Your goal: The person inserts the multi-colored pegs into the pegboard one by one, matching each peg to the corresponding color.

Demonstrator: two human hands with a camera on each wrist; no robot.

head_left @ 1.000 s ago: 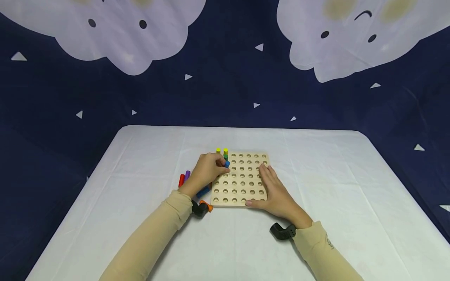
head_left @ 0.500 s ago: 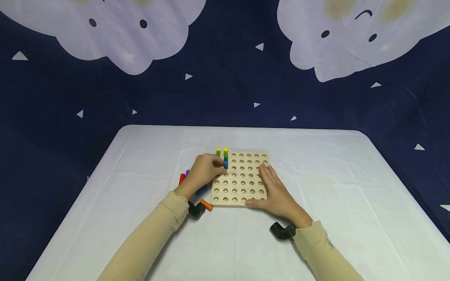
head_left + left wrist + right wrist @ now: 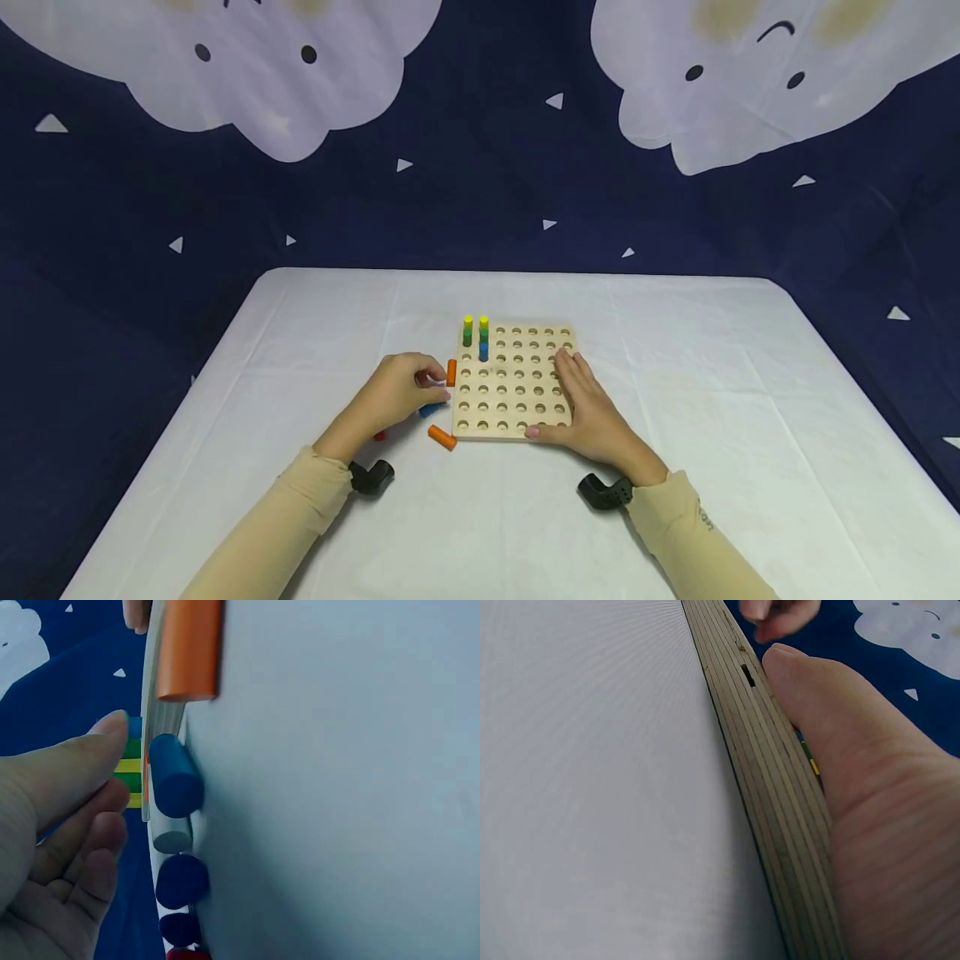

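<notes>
Faces a table (image 3: 697, 358) under creased white cloth, rounded at the far corners, with a dark blue backdrop (image 3: 480, 221) behind, printed with pale clouds (image 3: 277, 87). Has the holed board (image 3: 511, 399) near the middle, well inside the visible table edges, yellow, green and blue pegs (image 3: 483, 353) standing at its far left. Finds wide room to the right and beyond, less at the left edge, among loose pegs (image 3: 442, 437). Rests the right hand (image 3: 588, 417), thumb and fingers apart, on the board's right side. Holds the left hand (image 3: 393, 392) beside the left edge, thumb and fingertips apart.
</notes>
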